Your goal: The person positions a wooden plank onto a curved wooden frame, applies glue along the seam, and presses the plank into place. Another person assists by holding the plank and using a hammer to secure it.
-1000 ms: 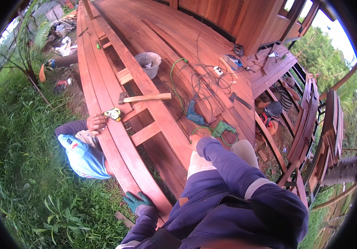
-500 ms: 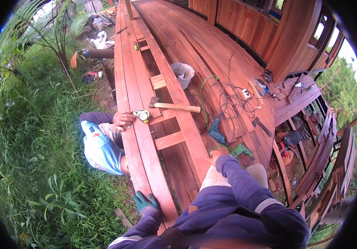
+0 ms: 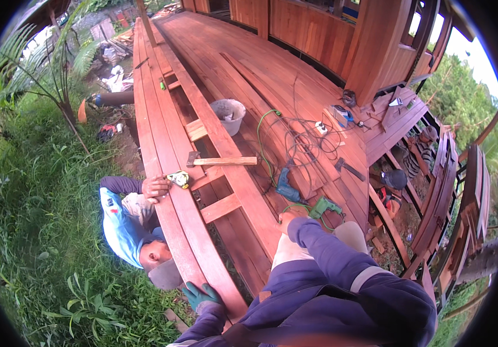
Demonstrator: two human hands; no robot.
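My left hand, in a green glove, lies on the near end of a reddish-brown plank with its fingers spread. Bare, my right hand rests beside my knee at the edge of a long wooden beam; its fingers are mostly hidden. Close to it on the deck sit a green power tool and a blue drill. Across the beam and planks lies a hatchet with a wooden handle. A co-worker's hand touches the planks next to a tape measure.
The co-worker crouches in the grass at the left. A grey bucket, tangled cords and a hammer are on the deck. Open gaps show between short crosspieces. At the right, deck framing stands uncovered.
My view has shifted, so the deck appears further left. The co-worker's head, now showing, has come lower beside the plank. Both my hands keep about the same places.
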